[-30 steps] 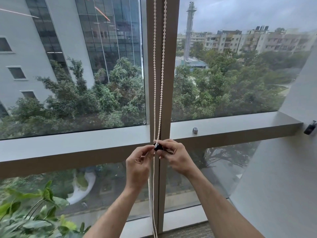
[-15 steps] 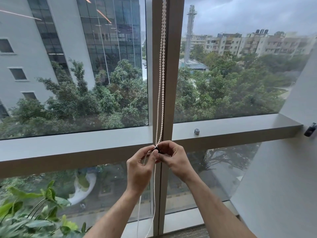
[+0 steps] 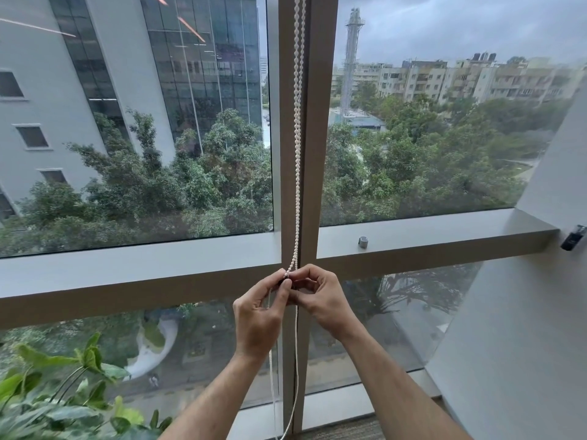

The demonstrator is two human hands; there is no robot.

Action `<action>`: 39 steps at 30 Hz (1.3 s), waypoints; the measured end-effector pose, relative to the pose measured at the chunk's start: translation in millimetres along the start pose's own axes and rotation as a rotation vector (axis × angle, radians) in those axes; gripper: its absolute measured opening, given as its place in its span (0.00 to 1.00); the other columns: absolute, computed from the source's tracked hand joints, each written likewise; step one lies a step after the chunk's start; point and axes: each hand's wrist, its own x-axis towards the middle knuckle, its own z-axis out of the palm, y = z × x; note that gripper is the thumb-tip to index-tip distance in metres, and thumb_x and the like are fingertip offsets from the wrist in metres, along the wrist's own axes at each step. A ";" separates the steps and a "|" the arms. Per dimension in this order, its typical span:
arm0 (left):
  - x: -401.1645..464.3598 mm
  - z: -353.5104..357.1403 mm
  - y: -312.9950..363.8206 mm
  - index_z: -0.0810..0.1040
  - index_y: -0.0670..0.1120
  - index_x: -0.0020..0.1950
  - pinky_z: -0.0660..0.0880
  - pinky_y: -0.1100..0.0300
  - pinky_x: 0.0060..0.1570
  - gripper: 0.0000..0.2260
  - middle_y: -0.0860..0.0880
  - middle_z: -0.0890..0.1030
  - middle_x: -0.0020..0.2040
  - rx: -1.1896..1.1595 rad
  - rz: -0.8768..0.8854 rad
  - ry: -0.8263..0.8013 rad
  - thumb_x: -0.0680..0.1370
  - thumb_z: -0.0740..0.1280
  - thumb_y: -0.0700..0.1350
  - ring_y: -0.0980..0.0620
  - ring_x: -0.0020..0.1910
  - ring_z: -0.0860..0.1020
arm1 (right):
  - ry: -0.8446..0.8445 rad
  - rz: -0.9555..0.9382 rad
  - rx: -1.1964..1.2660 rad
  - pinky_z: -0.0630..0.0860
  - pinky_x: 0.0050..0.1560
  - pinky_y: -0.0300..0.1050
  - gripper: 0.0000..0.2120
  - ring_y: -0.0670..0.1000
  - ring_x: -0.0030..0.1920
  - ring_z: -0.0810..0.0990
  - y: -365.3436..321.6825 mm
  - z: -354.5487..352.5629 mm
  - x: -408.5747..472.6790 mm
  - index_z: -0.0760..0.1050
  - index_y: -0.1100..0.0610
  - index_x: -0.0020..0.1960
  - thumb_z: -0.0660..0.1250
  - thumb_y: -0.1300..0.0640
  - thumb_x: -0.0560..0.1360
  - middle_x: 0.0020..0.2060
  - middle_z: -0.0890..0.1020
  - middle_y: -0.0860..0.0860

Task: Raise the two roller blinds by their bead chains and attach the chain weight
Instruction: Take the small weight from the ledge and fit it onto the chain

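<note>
A white bead chain (image 3: 297, 154) hangs in two strands down the brown centre mullion (image 3: 317, 154) of the window. My left hand (image 3: 259, 315) and my right hand (image 3: 320, 296) meet at the chain just below the horizontal bar. Both pinch a small dark chain weight (image 3: 287, 283) that is mostly hidden between the fingertips. The chain's loose strands drop below my hands toward the floor. The blinds themselves are out of view above.
A small metal knob (image 3: 362, 242) sits on the grey window ledge (image 3: 444, 231) to the right. A black bracket (image 3: 573, 238) is fixed to the white wall at the far right. A leafy green plant (image 3: 57, 401) fills the lower left corner.
My hands have closed tighter around the dark weight, which showed more clearly a second ago. The two upper chain strands have drawn closer together.
</note>
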 end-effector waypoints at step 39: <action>13.3 0.6 1.3 0.85 0.59 0.55 0.78 0.41 0.36 0.10 0.49 0.87 0.39 0.036 -0.033 -0.083 0.78 0.71 0.44 0.44 0.31 0.78 | 0.795 0.158 -0.833 0.72 0.62 0.49 0.19 0.61 0.60 0.77 19.9 -115.9 80.2 0.75 0.61 0.67 0.67 0.60 0.76 0.61 0.78 0.63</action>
